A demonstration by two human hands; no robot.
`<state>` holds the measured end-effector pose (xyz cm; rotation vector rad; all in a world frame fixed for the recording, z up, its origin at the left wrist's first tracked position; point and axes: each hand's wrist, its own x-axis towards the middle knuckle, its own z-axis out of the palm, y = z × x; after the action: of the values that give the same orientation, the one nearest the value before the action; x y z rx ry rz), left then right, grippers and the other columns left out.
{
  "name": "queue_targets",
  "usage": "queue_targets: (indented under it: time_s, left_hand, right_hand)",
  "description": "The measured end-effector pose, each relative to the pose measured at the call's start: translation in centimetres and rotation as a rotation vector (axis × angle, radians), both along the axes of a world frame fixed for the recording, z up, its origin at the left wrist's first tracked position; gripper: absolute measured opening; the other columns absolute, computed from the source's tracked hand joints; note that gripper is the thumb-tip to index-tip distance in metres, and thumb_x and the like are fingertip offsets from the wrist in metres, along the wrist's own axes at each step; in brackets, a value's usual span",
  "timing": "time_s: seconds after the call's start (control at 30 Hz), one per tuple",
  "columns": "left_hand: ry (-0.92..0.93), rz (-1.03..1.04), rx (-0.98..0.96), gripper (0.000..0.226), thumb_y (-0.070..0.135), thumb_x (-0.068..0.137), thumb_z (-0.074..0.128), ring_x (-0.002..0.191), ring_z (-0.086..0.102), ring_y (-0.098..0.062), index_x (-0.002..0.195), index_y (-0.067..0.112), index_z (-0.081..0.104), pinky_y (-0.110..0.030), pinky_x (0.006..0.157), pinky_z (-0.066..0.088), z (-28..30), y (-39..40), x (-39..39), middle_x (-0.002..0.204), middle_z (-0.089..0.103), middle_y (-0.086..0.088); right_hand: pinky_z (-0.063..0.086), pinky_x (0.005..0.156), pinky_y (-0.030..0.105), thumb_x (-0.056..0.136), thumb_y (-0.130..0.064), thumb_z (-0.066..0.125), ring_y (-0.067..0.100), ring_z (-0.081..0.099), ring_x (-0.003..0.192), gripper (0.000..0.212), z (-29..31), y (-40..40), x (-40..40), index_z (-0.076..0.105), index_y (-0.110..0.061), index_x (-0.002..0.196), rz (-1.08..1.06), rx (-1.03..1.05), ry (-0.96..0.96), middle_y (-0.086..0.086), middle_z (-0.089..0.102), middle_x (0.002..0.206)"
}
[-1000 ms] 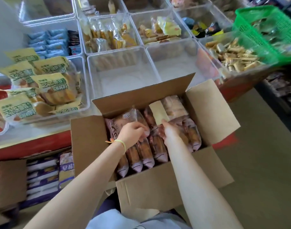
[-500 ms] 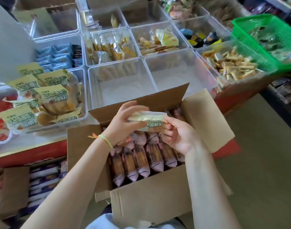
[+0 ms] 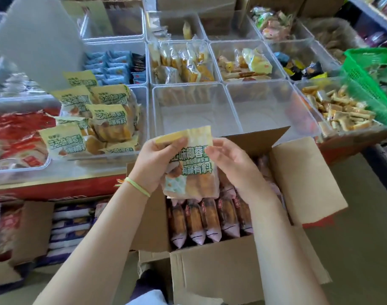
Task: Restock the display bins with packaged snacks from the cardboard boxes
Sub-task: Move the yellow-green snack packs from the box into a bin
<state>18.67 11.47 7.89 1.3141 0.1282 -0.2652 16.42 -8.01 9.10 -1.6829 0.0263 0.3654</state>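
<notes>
Two clear bins (image 3: 194,111) (image 3: 269,108) just beyond the cardboard box (image 3: 221,267) look bare and open from above, though its raised back flap (image 3: 252,139) stands between them and the hands (image 3: 152,166).

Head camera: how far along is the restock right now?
Done: the bin at left already holds matching yellow packets. In hand: the left hand grips one yellow packet, with the right hand at its edge, above the cardboard box. Left: rows of pink packets remain boxed, and two clear bins look empty.
</notes>
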Motion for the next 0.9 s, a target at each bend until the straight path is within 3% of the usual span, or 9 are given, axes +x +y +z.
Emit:
queue_targets:
  time_s: [0.1, 0.23, 0.33, 0.4, 0.47, 0.6, 0.73, 0.8, 0.9]
  left_hand:
    - [-0.027, 0.094, 0.056, 0.034, 0.022, 0.087, 0.073, 0.078, 0.057, -0.039, 0.096, -0.010, 0.066, -0.056, 0.074, 0.043, 0.5, 3.6, 0.1, 0.085, 0.063, -0.025]
    - [-0.050, 0.194, 0.181, 0.007, 0.019, 0.091, 0.070, 0.058, 0.059, -0.023, 0.087, 0.014, 0.074, -0.031, 0.049, 0.052, 0.4, 9.9, 0.3, 0.071, 0.064, -0.010]
    - [-0.110, 0.245, 0.202, 0.009, 0.027, 0.091, 0.070, 0.061, 0.050, -0.023, 0.084, 0.024, 0.075, -0.028, 0.050, 0.050, 0.4, 14.3, 1.2, 0.074, 0.055, -0.011]
    - [-0.192, 0.364, 0.259, 0.011, 0.037, 0.093, 0.065, 0.069, 0.054, -0.016, 0.086, 0.030, 0.070, -0.026, 0.060, 0.049, -0.7, 17.4, 2.6, 0.077, 0.058, -0.001]
    - [-0.239, 0.436, 0.485, 0.021, 0.043, 0.092, 0.054, 0.091, 0.059, -0.012, 0.103, 0.029, 0.066, -0.027, 0.083, 0.049, -3.3, 20.6, 4.1, 0.097, 0.065, 0.004]
    - [-0.049, 0.249, 1.154, 0.045, 0.029, 0.094, 0.058, 0.139, 0.031, -0.030, 0.137, 0.015, 0.053, -0.042, 0.115, 0.021, -9.6, 25.9, 5.5, 0.147, 0.043, -0.016]
    - [-0.064, -0.057, 1.442, 0.058, 0.038, 0.098, 0.048, 0.152, -0.002, -0.028, 0.152, 0.038, 0.027, -0.051, 0.121, 0.006, -13.3, 27.1, 5.4, 0.165, 0.009, -0.004]
    - [-0.065, -0.120, 1.465, 0.058, 0.044, 0.100, 0.039, 0.152, -0.010, -0.028, 0.153, 0.043, 0.016, -0.055, 0.120, 0.003, -13.9, 27.1, 5.8, 0.166, 0.002, -0.002]
    - [-0.066, -0.169, 1.457, 0.057, 0.046, 0.102, 0.030, 0.151, -0.016, -0.027, 0.154, 0.046, 0.006, -0.057, 0.119, -0.001, -14.4, 27.1, 6.1, 0.166, -0.007, 0.000]
  right_hand:
    - [0.050, 0.101, 0.043, 0.101, -0.038, 0.054, 0.011, 0.068, 0.107, 0.023, 0.1, 6.1, 1.3, 0.070, -0.025, 0.113, 0.061, -0.064, 0.054, -0.008, 0.075, 0.110]
    - [0.050, 0.086, 0.031, 0.104, -0.039, 0.049, 0.010, 0.066, 0.094, 0.025, 1.7, 12.3, 3.5, 0.068, -0.027, 0.115, 0.261, -0.381, -0.006, -0.010, 0.072, 0.102]
    - [0.049, 0.074, 0.033, 0.105, -0.038, 0.045, 0.016, 0.063, 0.085, 0.028, 3.3, 16.6, 5.5, 0.066, -0.029, 0.121, 0.312, -0.521, -0.102, -0.001, 0.072, 0.099]
    - [0.054, 0.083, 0.044, 0.105, -0.037, 0.045, 0.026, 0.066, 0.090, 0.028, 3.3, 19.3, 7.0, 0.067, -0.028, 0.119, 0.230, -0.520, -0.184, 0.008, 0.073, 0.102]
    - [0.056, 0.083, 0.045, 0.106, -0.036, 0.045, 0.023, 0.068, 0.085, 0.029, 2.4, 21.6, 8.8, 0.069, -0.025, 0.117, 0.097, -0.421, -0.213, 0.005, 0.074, 0.099]
    - [0.044, 0.063, 0.012, 0.107, -0.030, 0.043, 0.008, 0.060, 0.073, 0.032, -1.3, 24.7, 13.3, 0.068, -0.012, 0.114, 0.002, -0.501, -0.249, 0.008, 0.069, 0.103]
    - [0.037, 0.063, 0.025, 0.106, -0.022, 0.046, 0.017, 0.054, 0.081, 0.031, -7.6, 26.9, 15.9, 0.065, -0.004, 0.122, 0.179, -0.678, -0.070, 0.014, 0.068, 0.107]
    - [0.039, 0.063, 0.028, 0.104, -0.023, 0.051, 0.019, 0.055, 0.082, 0.028, -9.7, 27.6, 15.8, 0.060, -0.013, 0.128, 0.216, -0.729, 0.025, 0.008, 0.064, 0.108]
    - [0.045, 0.082, 0.031, 0.098, -0.028, 0.062, 0.019, 0.055, 0.100, 0.044, -11.0, 28.7, 15.2, 0.049, -0.017, 0.138, 0.188, -0.692, 0.034, 0.000, 0.054, 0.118]
